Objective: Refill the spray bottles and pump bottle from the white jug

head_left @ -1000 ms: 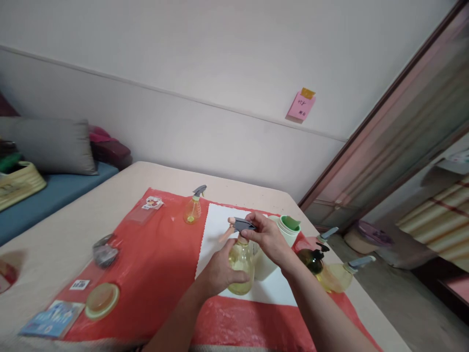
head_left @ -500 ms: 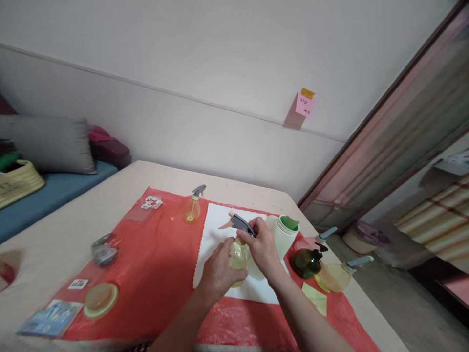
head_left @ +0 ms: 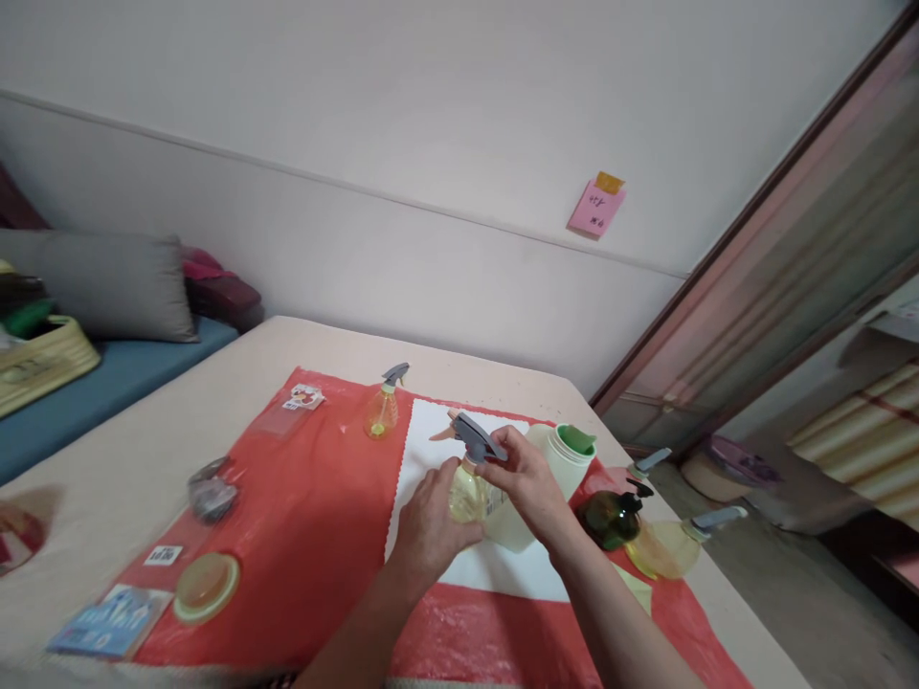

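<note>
The 2 bare hands work together on a yellow spray bottle held over the white sheet that lies on the red cloth. The left hand is wrapped around the bottle's body, thumb toward the front. The right hand is narrowed on the rear of the grey spray head, which sits at the bottle's neck; whether it is screwed tight I cannot tell.

Compared with 1.0 s ago, the head has gone from nearly level to tilted, its nozzle end now higher than its rear, and the left hand hides more of the bottle's lower part. Since 0.5 s ago the tilt looks much the same.

The pink note, lifted off the wall 0.5 s ago, lies close to it again. The yellowish paper, hidden 1.0 s ago and plain to see 0.5 s ago, is now partly behind the right forearm. The pale green container stays just beside the right hand.
</note>
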`<action>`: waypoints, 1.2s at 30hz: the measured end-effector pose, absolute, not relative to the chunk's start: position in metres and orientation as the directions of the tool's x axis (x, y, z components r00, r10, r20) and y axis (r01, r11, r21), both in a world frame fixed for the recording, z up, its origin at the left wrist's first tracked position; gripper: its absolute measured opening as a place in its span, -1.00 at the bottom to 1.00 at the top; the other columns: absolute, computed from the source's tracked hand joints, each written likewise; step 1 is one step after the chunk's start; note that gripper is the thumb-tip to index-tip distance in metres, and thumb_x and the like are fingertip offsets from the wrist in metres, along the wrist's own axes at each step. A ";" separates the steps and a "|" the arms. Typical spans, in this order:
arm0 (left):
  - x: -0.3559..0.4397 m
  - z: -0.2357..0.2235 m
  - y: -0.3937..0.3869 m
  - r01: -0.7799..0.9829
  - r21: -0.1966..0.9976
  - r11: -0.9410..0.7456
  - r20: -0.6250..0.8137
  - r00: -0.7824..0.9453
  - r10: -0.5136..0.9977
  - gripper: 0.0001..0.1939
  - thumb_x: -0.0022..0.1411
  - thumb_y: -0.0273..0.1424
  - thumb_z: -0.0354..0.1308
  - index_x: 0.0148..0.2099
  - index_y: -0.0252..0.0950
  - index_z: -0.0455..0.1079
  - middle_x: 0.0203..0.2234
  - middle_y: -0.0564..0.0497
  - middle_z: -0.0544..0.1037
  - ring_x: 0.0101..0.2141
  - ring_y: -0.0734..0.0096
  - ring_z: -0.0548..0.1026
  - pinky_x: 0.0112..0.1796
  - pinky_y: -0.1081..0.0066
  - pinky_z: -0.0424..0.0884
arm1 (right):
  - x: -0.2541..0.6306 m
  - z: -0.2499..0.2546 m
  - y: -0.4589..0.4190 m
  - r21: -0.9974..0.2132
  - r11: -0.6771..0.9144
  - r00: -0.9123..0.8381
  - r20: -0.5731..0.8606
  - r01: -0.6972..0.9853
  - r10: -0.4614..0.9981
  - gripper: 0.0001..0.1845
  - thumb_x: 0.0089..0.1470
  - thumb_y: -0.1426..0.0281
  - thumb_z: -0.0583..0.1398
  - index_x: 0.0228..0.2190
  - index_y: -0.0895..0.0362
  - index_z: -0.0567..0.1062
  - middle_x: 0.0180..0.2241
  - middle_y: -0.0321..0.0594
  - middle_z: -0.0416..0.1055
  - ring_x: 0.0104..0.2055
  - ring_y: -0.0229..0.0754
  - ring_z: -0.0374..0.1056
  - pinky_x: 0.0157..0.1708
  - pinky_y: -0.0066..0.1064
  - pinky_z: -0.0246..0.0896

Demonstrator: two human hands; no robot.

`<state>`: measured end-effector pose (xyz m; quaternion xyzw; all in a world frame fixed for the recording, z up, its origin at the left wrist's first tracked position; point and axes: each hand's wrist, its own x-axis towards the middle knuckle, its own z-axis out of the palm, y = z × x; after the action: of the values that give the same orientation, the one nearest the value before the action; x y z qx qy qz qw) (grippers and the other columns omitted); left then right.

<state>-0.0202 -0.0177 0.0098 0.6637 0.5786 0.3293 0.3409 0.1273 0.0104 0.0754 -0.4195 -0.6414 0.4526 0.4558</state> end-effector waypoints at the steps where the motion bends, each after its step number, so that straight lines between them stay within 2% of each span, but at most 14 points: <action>1: -0.020 0.008 -0.017 0.549 0.829 -0.104 0.048 0.115 0.992 -0.21 -0.08 -0.36 0.24 0.25 -0.13 0.16 -0.02 -0.04 0.47 -0.02 0.10 0.45 -0.13 0.26 0.34 | 0.128 0.073 0.010 -0.966 0.239 -0.235 0.210 0.102 0.949 -0.64 -0.03 0.32 0.34 -0.36 0.12 0.25 -0.34 -0.33 0.33 -0.26 -0.19 0.25 -0.25 -0.41 0.11; 5: -0.017 0.005 -0.017 0.582 0.806 -0.107 0.064 0.095 0.993 -0.21 -0.06 -0.35 0.23 0.27 -0.15 0.15 -0.01 -0.07 0.46 0.01 0.08 0.44 -0.13 0.24 0.35 | 0.125 0.065 0.006 -0.969 0.245 -0.204 0.231 0.045 0.951 -0.58 0.03 0.26 0.37 -0.33 0.10 0.21 -0.27 -0.28 0.38 -0.19 -0.14 0.30 -0.19 -0.37 0.15; 9: -0.013 0.002 -0.019 0.614 0.781 -0.108 0.083 0.070 0.994 -0.24 -0.02 -0.34 0.23 0.26 -0.14 0.16 0.00 -0.07 0.47 0.03 0.08 0.44 -0.10 0.24 0.37 | 0.117 0.052 0.001 -0.935 0.353 -0.123 0.345 0.047 0.930 -0.62 0.08 0.26 0.34 -0.28 0.10 0.24 -0.22 -0.25 0.37 -0.21 -0.17 0.29 -0.22 -0.37 0.17; 14: -0.008 -0.009 -0.020 0.692 0.697 -0.189 0.240 0.024 0.971 -0.28 0.04 -0.35 0.27 0.25 -0.17 0.18 -0.05 -0.06 0.49 -0.02 0.13 0.47 -0.09 0.25 0.41 | 0.105 0.032 -0.001 -0.908 0.411 0.064 0.416 0.080 0.907 -0.67 0.08 0.26 0.31 -0.19 0.11 0.35 -0.21 -0.23 0.38 -0.22 -0.15 0.29 -0.18 -0.34 0.20; 18: -0.008 -0.020 -0.020 0.793 0.561 -0.238 0.426 -0.030 0.904 -0.43 0.19 -0.32 0.21 0.23 -0.25 0.23 -0.11 -0.12 0.50 -0.09 0.11 0.49 -0.11 0.22 0.43 | 0.093 0.027 -0.004 -0.902 0.392 0.141 0.419 0.181 0.897 -0.69 0.14 0.23 0.24 -0.14 0.15 0.43 -0.19 -0.18 0.38 -0.18 -0.11 0.29 -0.12 -0.29 0.18; 22: -0.011 -0.027 -0.019 0.883 0.388 -0.264 0.584 -0.013 0.811 -0.51 0.28 -0.48 0.08 0.25 -0.27 0.22 -0.10 -0.14 0.48 -0.13 0.16 0.48 -0.12 0.22 0.44 | 0.082 0.023 -0.006 -0.889 0.399 0.244 0.447 0.224 0.860 -0.68 0.14 0.18 0.22 -0.19 0.17 0.45 -0.26 -0.19 0.38 -0.22 -0.11 0.29 -0.15 -0.28 0.19; 26: -0.014 -0.029 -0.017 0.923 0.286 -0.257 0.665 0.001 0.747 -0.55 0.31 -0.54 0.00 0.24 -0.29 0.24 -0.12 -0.14 0.48 -0.13 0.16 0.47 -0.11 0.21 0.44 | 0.069 0.013 -0.005 -0.899 0.379 0.374 0.437 0.220 0.818 -0.64 0.10 0.14 0.24 -0.21 0.16 0.43 -0.19 -0.14 0.40 -0.18 -0.09 0.30 -0.11 -0.27 0.19; 29: -0.015 -0.030 -0.016 0.927 0.290 -0.235 0.669 -0.021 0.743 -0.57 0.32 -0.55 -0.02 0.21 -0.26 0.29 -0.14 -0.12 0.48 -0.12 0.19 0.48 -0.11 0.24 0.43 | 0.064 0.006 -0.003 -0.928 0.345 0.430 0.372 0.143 0.823 -0.57 0.06 0.09 0.25 -0.19 0.16 0.41 -0.15 -0.10 0.40 -0.11 -0.06 0.29 -0.04 -0.23 0.18; 31: -0.014 -0.030 -0.016 0.915 0.325 -0.239 0.643 -0.029 0.765 -0.57 0.31 -0.52 0.02 0.21 -0.26 0.29 -0.14 -0.12 0.49 -0.13 0.18 0.48 -0.11 0.24 0.44 | 0.066 0.007 -0.002 -0.945 0.311 0.403 0.326 0.104 0.855 -0.55 0.03 0.08 0.27 -0.19 0.16 0.41 -0.18 -0.10 0.41 -0.11 -0.04 0.30 -0.03 -0.22 0.19; 36: -0.010 -0.025 -0.013 0.811 0.538 -0.232 0.482 -0.070 0.873 -0.41 0.16 -0.36 0.24 0.23 -0.25 0.26 -0.08 -0.13 0.50 -0.07 0.11 0.50 -0.09 0.21 0.45 | 0.092 0.027 0.001 -0.972 0.228 0.119 0.232 0.049 0.965 -0.57 0.01 0.12 0.32 -0.17 0.16 0.53 -0.20 -0.13 0.44 -0.11 -0.02 0.34 -0.04 -0.24 0.22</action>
<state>-0.0098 -0.0132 -0.0254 0.6808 0.6184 0.3904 0.0401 0.0920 0.0006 0.0271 -0.4773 -0.5313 0.3978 0.5758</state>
